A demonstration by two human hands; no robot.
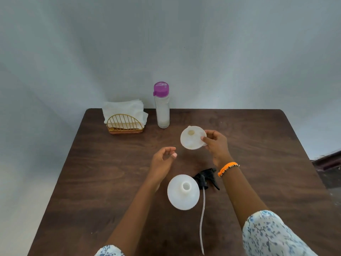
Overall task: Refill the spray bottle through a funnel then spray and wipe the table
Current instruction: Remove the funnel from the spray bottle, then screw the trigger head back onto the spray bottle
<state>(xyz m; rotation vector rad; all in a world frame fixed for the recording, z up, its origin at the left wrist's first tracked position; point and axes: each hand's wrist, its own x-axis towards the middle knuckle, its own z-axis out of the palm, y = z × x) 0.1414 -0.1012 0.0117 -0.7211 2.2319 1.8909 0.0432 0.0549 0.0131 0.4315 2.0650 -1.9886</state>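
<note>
A white spray bottle stands upright near the front middle of the brown table, its neck uncapped. Its black spray head lies on the table just to the right, the clear tube trailing toward me. My right hand holds a white funnel by its rim above the table, behind the bottle. My left hand hovers left of the funnel, fingers curled and apart, holding nothing. A clear bottle with a purple cap stands at the back.
A gold wire holder with white napkins sits at the back left of the table, beside the purple-capped bottle. A pale wall rises behind the table. Dark furniture shows past the right edge.
</note>
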